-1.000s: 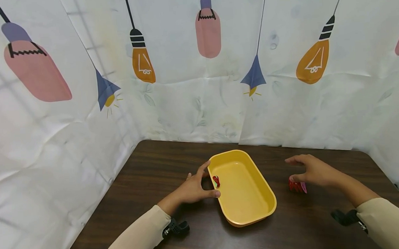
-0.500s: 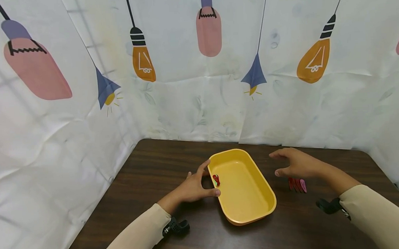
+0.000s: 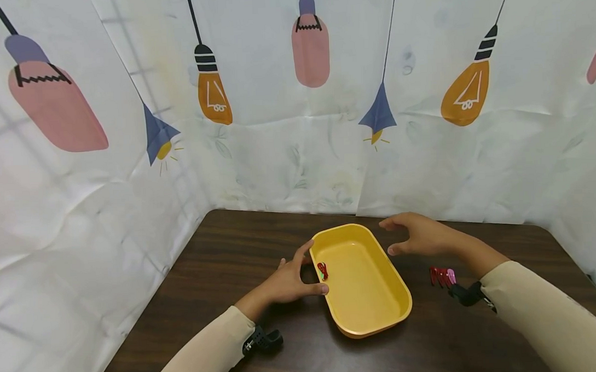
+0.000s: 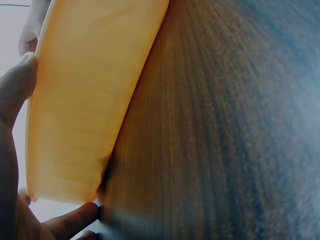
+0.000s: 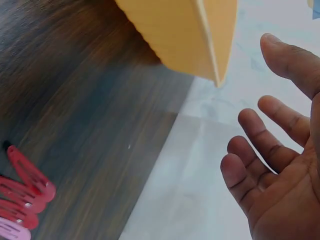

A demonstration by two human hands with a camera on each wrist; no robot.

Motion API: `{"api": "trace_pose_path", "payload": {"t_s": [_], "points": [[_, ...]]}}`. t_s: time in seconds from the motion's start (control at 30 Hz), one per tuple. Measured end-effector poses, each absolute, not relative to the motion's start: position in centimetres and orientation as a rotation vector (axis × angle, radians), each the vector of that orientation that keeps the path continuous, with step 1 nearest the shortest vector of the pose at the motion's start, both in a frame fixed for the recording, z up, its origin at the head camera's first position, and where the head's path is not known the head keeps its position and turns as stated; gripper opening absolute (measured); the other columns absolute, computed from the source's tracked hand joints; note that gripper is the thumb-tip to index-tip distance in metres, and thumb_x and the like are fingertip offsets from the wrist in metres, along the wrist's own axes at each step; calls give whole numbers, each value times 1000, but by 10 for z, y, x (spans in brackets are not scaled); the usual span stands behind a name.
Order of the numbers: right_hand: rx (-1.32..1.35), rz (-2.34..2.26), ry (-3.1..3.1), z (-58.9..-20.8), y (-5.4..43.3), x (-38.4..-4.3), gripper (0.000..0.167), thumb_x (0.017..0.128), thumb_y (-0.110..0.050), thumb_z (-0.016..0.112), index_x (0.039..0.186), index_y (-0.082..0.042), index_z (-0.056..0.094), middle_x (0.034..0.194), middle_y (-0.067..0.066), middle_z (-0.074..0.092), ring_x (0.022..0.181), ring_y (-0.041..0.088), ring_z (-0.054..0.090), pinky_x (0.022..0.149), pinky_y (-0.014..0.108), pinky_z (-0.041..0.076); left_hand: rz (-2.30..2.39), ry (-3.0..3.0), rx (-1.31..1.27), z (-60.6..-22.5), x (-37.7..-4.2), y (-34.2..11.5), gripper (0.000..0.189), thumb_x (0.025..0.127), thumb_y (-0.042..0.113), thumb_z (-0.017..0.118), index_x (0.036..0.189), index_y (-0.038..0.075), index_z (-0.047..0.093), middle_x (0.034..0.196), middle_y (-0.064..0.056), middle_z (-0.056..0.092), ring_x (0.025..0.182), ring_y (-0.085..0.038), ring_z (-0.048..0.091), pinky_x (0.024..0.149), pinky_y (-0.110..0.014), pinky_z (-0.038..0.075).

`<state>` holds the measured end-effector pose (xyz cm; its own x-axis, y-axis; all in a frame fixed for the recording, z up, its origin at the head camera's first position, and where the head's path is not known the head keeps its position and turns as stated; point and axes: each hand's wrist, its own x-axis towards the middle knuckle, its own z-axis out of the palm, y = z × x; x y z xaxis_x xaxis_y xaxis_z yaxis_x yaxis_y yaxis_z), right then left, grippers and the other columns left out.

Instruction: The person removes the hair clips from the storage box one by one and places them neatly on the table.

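A yellow plastic tray (image 3: 363, 288) sits on the dark table. My left hand (image 3: 287, 280) grips its left side, thumb over the rim and the other fingers spread toward the far corner; in the left wrist view the thumb (image 4: 20, 82) meets the rim. Inside the tray, against the left wall, lie small red and green pieces (image 3: 323, 270). Past the tray's right rim hovers my right hand (image 3: 423, 235), fingers loosely curved and holding nothing. Below that hand, on the table, is a row of red and pink snap hair clips (image 3: 442, 276), fanned together in the right wrist view.
The brown wood-grain table (image 3: 241, 242) has edges at the left, back and right. Behind it hangs a white cloth (image 3: 277, 165) printed with lamps, which also covers the left side. Black wrist straps (image 3: 264, 340) are worn at both cuffs.
My right hand has moved left and a little away from me, from over the hair clips to beside the tray's right rim, uncovering the clips. My left hand and the tray have stayed put.
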<state>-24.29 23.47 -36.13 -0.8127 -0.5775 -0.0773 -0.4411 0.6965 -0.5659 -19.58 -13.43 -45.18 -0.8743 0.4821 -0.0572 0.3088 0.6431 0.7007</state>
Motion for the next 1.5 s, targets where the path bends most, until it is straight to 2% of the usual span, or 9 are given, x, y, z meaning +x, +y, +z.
{"api": "trace_pose_path", "payload": {"t_s": [0.33,0.5,0.73,0.97,1.3,1.5], "points": [[-863,-757,2667,-361,217,-255,63,90,-29,83,142,-3,58,141,12,60,131,32,55,107,54,44,1052,2630,640,-452,-196,-134,119,79,75,72,165,30,4,145,-5,56,137,-31,51,117,-69,2],[-902,-763,2650,-363,209,-258,66,90,-34,82,142,-1,58,141,13,60,130,33,56,106,54,44,1048,2633,637,-453,-197,-134,119,79,75,73,165,30,4,145,-5,57,135,-31,52,117,-69,2],[-923,-792,2616,-365,196,-261,66,89,-37,83,141,-5,59,141,11,61,130,31,57,107,53,44,1044,2629,624,-452,-197,-134,120,78,76,72,165,30,4,145,-6,56,135,-31,53,117,-68,2],[-920,-780,2625,-363,185,-263,69,89,-38,82,143,-3,57,142,12,59,131,33,56,107,53,44,1043,2632,627,-452,-197,-134,120,78,77,72,165,30,4,146,-5,56,135,-31,52,117,-69,3],[-966,-767,2619,-364,169,-263,63,90,-37,81,140,-4,60,134,15,62,127,35,55,107,55,44,1037,2630,632,-452,-197,-134,119,79,77,71,165,30,4,147,-5,55,136,-31,51,117,-69,3],[-972,-776,2603,-367,161,-266,62,91,-36,81,141,-6,60,135,14,62,127,34,56,107,54,43,1031,2631,629,-452,-197,-134,119,79,78,70,165,29,4,149,-4,54,137,-31,50,117,-69,3]]}}
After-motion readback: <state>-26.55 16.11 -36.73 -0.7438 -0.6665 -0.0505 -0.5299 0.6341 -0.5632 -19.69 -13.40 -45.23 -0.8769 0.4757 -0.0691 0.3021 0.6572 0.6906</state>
